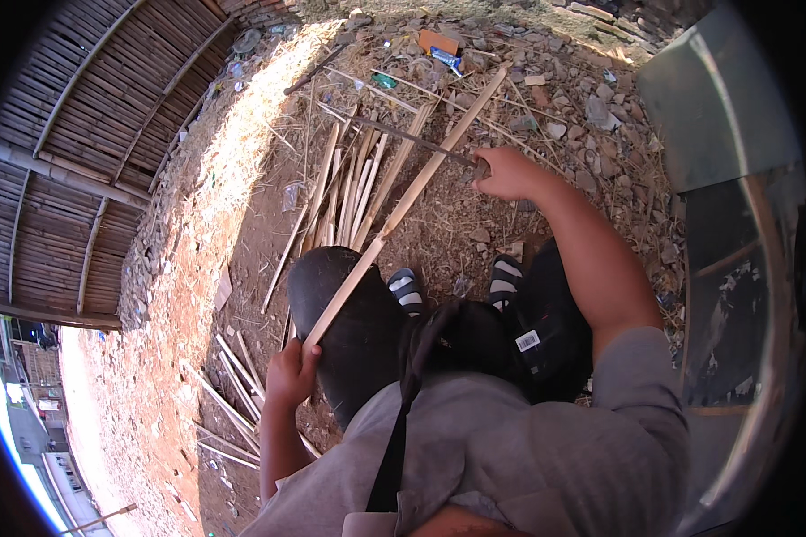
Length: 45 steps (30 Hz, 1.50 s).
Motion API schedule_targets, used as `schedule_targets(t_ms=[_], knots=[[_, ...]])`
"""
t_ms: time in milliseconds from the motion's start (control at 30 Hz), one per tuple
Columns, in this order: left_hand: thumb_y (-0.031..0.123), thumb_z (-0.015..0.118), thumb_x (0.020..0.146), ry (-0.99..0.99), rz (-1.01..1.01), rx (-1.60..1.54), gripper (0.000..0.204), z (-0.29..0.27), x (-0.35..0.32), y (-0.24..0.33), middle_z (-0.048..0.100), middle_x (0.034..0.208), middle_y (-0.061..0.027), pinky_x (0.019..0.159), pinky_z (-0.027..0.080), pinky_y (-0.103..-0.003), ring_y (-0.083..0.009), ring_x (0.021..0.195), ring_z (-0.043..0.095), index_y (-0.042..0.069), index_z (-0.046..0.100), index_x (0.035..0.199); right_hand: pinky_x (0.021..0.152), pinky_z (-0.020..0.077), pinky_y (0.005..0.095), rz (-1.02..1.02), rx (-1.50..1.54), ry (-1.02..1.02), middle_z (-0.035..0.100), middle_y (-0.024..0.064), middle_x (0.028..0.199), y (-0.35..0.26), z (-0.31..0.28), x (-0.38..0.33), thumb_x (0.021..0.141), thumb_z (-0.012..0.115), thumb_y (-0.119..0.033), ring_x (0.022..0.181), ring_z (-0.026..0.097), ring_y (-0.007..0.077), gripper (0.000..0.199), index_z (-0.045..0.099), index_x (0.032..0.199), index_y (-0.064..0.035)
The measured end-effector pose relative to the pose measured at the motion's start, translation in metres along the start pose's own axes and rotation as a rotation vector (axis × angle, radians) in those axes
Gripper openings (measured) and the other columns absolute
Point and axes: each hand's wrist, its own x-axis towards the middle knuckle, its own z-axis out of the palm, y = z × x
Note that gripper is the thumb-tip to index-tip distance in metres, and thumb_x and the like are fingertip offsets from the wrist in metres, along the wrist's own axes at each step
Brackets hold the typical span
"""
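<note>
A long split bamboo strip [409, 199] slants from beside my left thigh up and away to the right, passing over my left knee. My left hand [291, 371] is closed around its near end. My right hand [506, 173], arm stretched forward, grips the handle of a long knife [412, 138]. Its thin dark blade points left and crosses the bamboo strip near the far end; whether the edge touches it I cannot tell. Beneath and beyond lies a pile of pale split strips [354, 192] on the ground.
More strips [237, 394] lie left of my left hand. My sandalled feet [505, 279] are planted between my knees and the rubble [591, 134]. A woven bamboo wall [81, 98] stands at the left, and dark and grey panels [730, 295] at the right.
</note>
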Motion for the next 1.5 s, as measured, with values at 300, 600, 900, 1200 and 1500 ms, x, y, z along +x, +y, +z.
schedule_targets(t_ms=[300, 600, 900, 1200, 1500], knots=[[0.046, 0.049, 0.104, -0.252, -0.059, -0.279, 0.055, -0.009, 0.01, -0.02, 0.058, 0.068, -0.0203, 0.065, 0.045, -0.043, -0.0278, 0.066, 0.057, -0.004, 0.057, 0.085, 0.082, 0.0523, 0.0459, -0.186, 0.006, -0.256, 0.07, 0.0192, 0.098, -0.019, 0.019, -0.004, 0.08, 0.076, -0.033, 0.094, 0.068, 0.0368, 0.046, 0.065, 0.115, -0.0043], [0.05, 0.046, 0.104, -0.274, -0.077, -0.219, 0.061, -0.023, 0.009, -0.005, 0.061, 0.071, -0.0217, 0.069, 0.046, -0.043, -0.0275, 0.072, 0.061, -0.006, 0.06, 0.087, 0.087, 0.0527, 0.0436, -0.232, -0.105, -0.362, 0.07, 0.0196, 0.104, -0.036, 0.022, -0.001, 0.078, 0.079, -0.041, 0.1, 0.068, 0.0364, 0.062, 0.064, 0.126, -0.0038], [0.05, 0.047, 0.105, -0.279, -0.147, -0.245, 0.059, -0.017, 0.004, -0.018, 0.062, 0.072, -0.0171, 0.072, 0.048, -0.042, -0.0234, 0.074, 0.06, -0.005, 0.061, 0.089, 0.081, 0.0519, 0.0451, -0.253, -0.081, -0.25, 0.07, 0.0191, 0.095, -0.031, 0.023, -0.002, 0.078, 0.08, -0.041, 0.093, 0.069, 0.033, 0.057, 0.068, 0.119, -0.0029], [0.05, 0.046, 0.105, -0.332, -0.221, -0.22, 0.061, -0.025, 0.008, -0.009, 0.065, 0.078, -0.0183, 0.078, 0.048, -0.04, -0.0219, 0.081, 0.061, -0.007, 0.063, 0.093, 0.086, 0.0532, 0.0461, -0.146, -0.051, -0.162, 0.07, 0.0209, 0.106, -0.019, 0.036, 0.003, 0.08, 0.077, -0.039, 0.102, 0.068, 0.037, 0.056, 0.067, 0.122, -0.0028], [0.046, 0.047, 0.105, -0.213, -0.069, -0.198, 0.056, -0.018, 0.008, -0.003, 0.057, 0.067, -0.0203, 0.067, 0.046, -0.043, -0.0269, 0.067, 0.058, -0.005, 0.06, 0.085, 0.08, 0.0531, 0.0484, -0.145, -0.086, -0.27, 0.07, 0.0182, 0.095, -0.024, 0.02, 0.0, 0.08, 0.076, -0.036, 0.095, 0.068, 0.0358, 0.04, 0.069, 0.103, -0.0037]])
